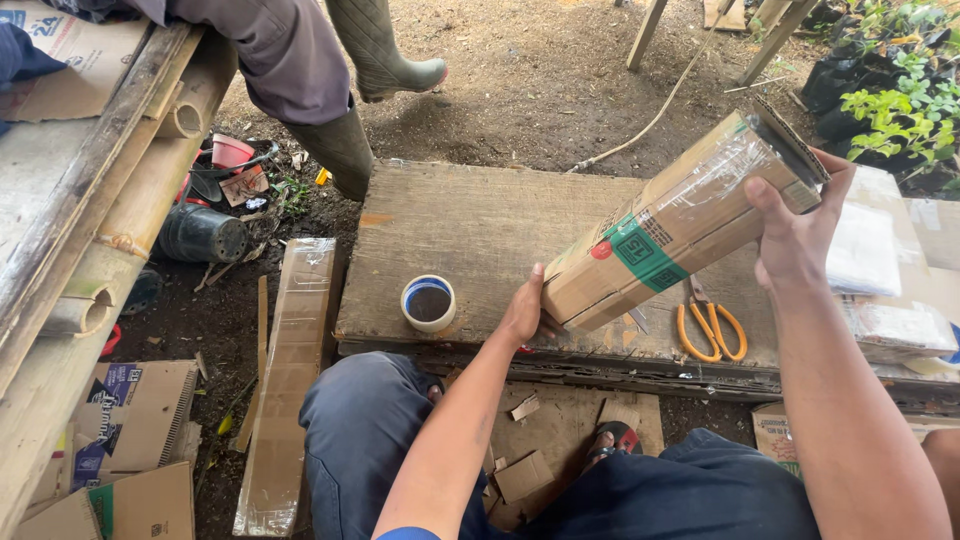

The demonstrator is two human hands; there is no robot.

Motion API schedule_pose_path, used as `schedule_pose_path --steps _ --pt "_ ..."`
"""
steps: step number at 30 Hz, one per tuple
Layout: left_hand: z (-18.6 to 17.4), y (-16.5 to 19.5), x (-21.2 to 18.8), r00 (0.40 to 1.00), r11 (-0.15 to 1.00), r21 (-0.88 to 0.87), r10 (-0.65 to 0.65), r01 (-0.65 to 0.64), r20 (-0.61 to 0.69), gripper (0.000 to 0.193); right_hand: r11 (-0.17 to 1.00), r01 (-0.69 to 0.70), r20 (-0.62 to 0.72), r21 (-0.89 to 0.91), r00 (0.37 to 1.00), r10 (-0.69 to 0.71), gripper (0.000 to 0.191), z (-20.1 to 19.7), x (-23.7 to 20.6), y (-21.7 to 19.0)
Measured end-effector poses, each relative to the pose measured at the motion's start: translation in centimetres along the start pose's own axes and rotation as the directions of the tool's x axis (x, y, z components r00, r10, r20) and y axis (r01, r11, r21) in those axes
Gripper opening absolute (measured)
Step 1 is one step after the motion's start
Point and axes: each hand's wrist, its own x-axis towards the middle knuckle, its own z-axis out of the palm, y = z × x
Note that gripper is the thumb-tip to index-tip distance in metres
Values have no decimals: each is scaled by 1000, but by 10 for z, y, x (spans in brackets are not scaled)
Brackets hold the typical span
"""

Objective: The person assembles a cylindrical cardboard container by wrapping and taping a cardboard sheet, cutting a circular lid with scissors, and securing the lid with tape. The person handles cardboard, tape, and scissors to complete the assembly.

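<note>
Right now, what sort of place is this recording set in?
Probably an outdoor garden or nursery work area: bare dirt ground, leafy plants in black bags, and a rough wooden board used as a bench.

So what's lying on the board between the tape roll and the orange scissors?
In the head view, between the tape roll and the orange scissors, the left hand props the lower end of the taped cardboard bundle over the wooden board.
</note>
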Motion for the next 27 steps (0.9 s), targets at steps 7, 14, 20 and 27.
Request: schedule_pose_path --steps 7,14,20,27 --pt "1 -3 4 997 999 -26 -30 32 67 109 993 -72 -3 -91 997 72 92 -18 6 5" --pt "-4 -2 8 990 992 61 -114 109 80 126 935 -315 -123 163 934 337 146 -30 15 4" --pt "-5 5 1 991 992 87 -101 94 82 120 945 -318 -163 72 931 326 139 -28 6 10" --pt "-3 -4 3 1000 997 -72 -12 11 -11 111 955 -283 -121 85 949 292 135 -14 10 12"
